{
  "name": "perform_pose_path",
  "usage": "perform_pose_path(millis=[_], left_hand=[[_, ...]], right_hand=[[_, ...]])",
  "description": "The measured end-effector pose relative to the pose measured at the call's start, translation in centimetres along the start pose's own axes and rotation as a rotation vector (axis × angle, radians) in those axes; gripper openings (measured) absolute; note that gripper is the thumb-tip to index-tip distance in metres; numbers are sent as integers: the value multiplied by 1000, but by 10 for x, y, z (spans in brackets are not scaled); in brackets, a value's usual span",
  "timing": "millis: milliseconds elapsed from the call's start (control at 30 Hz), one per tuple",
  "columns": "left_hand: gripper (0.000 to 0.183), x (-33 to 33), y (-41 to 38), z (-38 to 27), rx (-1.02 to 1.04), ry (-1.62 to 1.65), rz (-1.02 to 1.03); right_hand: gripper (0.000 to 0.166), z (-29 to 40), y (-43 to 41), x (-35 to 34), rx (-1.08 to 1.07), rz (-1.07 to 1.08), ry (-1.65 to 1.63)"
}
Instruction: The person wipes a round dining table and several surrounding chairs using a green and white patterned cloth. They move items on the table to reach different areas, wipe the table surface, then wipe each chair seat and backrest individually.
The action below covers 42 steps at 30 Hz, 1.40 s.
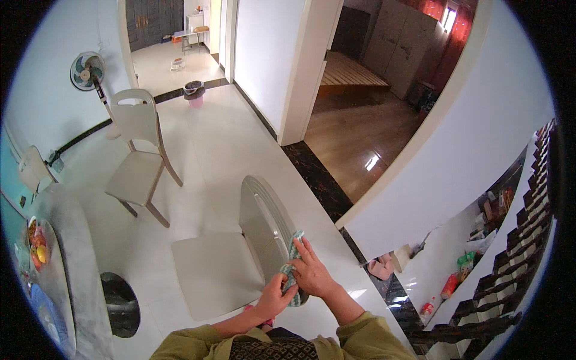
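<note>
A green-and-white patterned cloth [291,288] lies folded over the edge of the backrest of a beige chair [265,225], just in front of me. My left hand [275,297] grips the lower part of the cloth, with the thumb and fingers around it. Flat against the cloth and the chair's back edge rests my right hand [310,272], its fingers stretched out and close together. The two hands are next to each other. To the left extends the chair's seat [216,270], bare on top.
At the left is a round marble-look table [85,252] bearing fruit [40,252] and a blue basket [47,310]. A second beige chair [137,171], a standing fan [87,72] and a lined bin [194,92] stand farther off. Dark stair railings [504,265] run along the right.
</note>
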<state>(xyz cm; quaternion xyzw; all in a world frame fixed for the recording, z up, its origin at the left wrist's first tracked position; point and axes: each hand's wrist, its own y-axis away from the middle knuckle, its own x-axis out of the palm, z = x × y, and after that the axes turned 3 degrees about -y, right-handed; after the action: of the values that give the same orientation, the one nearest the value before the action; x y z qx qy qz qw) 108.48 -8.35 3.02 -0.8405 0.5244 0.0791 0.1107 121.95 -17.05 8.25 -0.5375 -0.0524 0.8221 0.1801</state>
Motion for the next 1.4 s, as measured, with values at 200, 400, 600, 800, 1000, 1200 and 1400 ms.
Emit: perform_pose_path(millis=[200,400,600,800,1000,1200,1400], left_hand=[[29,5,-22,-14,-45,94,-67],[28,20,-20,-21,-103,-2,-215],[27,39,-30,-52,-157,-340,-404],[29,77,-40,-72,-317,-782,-570],[42,88,-55,-71,-515,-844,-703],[50,76,-86,-62,-516,-916,-709],[42,61,-128,-52,-455,-1060,-829]], right_hand=[[24,-34,-16,-1,-29,27,-207],[27,-64,-36,-4,-292,111,-236],[32,-91,-53,-7,-456,281,-294],[34,-102,-82,-9,-734,356,-219],[30,-117,-114,-2,-900,304,-313],[27,-132,-168,-4,-1070,372,-326],[26,-147,-227,5,-1165,488,-329]])
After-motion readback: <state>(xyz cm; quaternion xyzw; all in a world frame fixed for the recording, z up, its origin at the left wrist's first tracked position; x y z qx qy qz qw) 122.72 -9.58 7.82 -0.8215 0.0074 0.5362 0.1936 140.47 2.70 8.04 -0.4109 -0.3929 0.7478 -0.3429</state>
